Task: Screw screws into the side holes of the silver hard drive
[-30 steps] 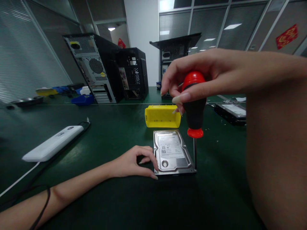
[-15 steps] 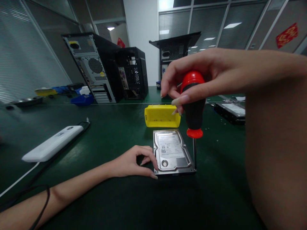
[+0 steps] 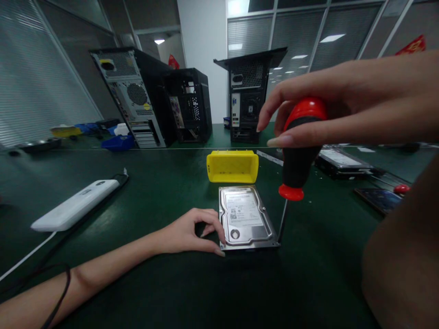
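Note:
A silver hard drive lies label up on the dark green table. My left hand grips its near left corner between thumb and fingers. A red and black screwdriver is held by the handle in my right hand, above and to the right of the drive. Its shaft slants down to the left, and the tip is at the drive's near right corner. Whether the tip sits in a screw cannot be seen.
Behind the drive stands a yellow bin. A white power strip with cables lies left. Computer cases stand at the back. More drives and a dark flat device lie right, near a blue bin far left.
My right hand has moved right with the screwdriver handle, so the screwdriver now leans right instead of standing nearly upright. My left hand and the drive have stayed put.

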`<move>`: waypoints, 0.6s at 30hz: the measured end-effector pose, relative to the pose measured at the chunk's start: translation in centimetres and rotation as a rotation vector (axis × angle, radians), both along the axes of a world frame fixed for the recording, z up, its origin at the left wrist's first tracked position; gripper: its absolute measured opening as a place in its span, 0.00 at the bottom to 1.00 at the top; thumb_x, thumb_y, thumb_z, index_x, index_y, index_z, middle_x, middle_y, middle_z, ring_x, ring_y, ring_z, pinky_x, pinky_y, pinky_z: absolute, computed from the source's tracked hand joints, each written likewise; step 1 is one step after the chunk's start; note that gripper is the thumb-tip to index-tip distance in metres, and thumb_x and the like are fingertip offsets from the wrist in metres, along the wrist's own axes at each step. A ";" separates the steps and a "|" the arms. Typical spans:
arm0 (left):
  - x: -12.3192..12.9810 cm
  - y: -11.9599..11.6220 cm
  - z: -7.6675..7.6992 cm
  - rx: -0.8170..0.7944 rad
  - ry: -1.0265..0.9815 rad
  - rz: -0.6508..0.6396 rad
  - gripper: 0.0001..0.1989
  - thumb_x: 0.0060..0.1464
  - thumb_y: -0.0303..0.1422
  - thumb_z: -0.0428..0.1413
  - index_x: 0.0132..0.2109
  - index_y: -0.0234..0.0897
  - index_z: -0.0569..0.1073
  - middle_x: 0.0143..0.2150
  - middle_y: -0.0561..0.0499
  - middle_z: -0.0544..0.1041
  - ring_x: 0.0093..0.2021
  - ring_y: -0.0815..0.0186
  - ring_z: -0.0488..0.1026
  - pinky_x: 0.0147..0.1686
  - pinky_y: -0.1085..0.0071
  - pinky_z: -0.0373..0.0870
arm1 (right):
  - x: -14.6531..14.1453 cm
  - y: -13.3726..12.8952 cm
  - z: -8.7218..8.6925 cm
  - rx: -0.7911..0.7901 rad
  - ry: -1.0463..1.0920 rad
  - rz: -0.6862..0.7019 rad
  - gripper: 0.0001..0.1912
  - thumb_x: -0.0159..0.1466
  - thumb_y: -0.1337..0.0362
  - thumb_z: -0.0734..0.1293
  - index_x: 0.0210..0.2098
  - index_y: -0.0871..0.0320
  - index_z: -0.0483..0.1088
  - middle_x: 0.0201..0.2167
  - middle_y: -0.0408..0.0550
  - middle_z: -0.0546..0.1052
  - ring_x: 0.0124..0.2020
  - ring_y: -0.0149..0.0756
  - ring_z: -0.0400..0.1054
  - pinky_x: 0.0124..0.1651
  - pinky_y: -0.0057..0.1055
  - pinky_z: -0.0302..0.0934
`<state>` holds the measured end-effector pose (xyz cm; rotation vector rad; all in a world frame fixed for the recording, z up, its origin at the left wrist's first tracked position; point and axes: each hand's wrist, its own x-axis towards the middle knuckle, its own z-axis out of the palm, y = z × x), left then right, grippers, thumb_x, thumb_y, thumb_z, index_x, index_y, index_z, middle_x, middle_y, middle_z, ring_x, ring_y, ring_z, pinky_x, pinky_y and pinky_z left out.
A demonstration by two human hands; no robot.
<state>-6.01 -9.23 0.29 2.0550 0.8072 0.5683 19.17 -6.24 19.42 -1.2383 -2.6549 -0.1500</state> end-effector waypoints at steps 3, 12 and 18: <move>0.0 0.0 0.0 -0.002 -0.004 -0.004 0.07 0.46 0.29 0.65 0.35 0.35 0.76 0.28 0.57 0.62 0.28 0.71 0.58 0.30 0.75 0.56 | -0.5 -1.7 0.1 -0.023 -0.034 -0.181 0.29 0.52 0.43 0.63 0.50 0.48 0.67 0.30 0.37 0.75 0.26 0.24 0.70 0.20 0.15 0.57; 0.0 0.0 0.0 0.001 -0.003 -0.004 0.07 0.46 0.30 0.64 0.35 0.36 0.76 0.28 0.57 0.63 0.28 0.71 0.59 0.30 0.74 0.57 | -1.0 -3.1 0.0 0.171 -0.160 -0.322 0.30 0.57 0.39 0.53 0.41 0.53 0.72 0.24 0.42 0.73 0.30 0.35 0.70 0.28 0.31 0.59; 0.0 0.0 -0.1 0.013 -0.009 -0.002 0.07 0.45 0.30 0.65 0.35 0.36 0.76 0.27 0.57 0.62 0.28 0.71 0.59 0.30 0.74 0.57 | -0.2 -2.5 0.0 0.236 -0.160 -0.273 0.32 0.54 0.34 0.53 0.36 0.51 0.74 0.23 0.42 0.74 0.21 0.29 0.68 0.21 0.27 0.58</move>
